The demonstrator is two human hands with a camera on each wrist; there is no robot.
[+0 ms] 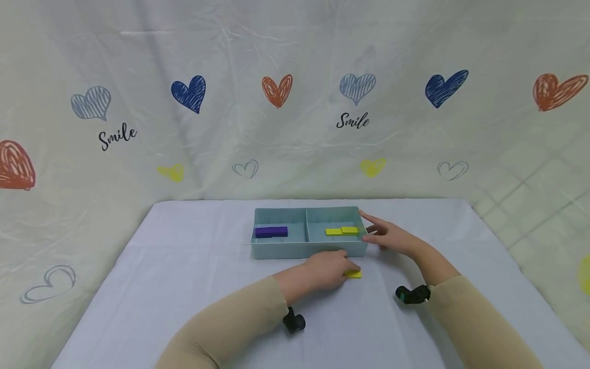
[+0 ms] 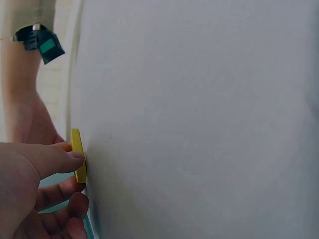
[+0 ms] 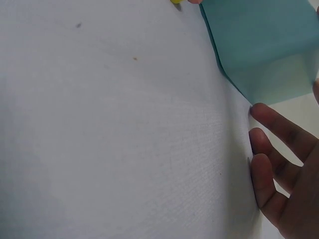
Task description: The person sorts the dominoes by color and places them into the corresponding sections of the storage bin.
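A pale teal box with two compartments stands on the white-covered table. Its left compartment holds dark purple blocks; two flat yellow blocks lie end to end in the right one. In front of the box, my left hand pinches another yellow block between thumb and fingers, close to the tabletop. My right hand touches the box's right end, thumb near the front corner and index finger extended toward the back corner. In the right wrist view, its other fingers rest relaxed by the cloth.
The white tablecloth extends around the box on all sides. Behind the table hangs a pale curtain printed with hearts and words. A small black camera sits on the left wrist and another black camera on the right.
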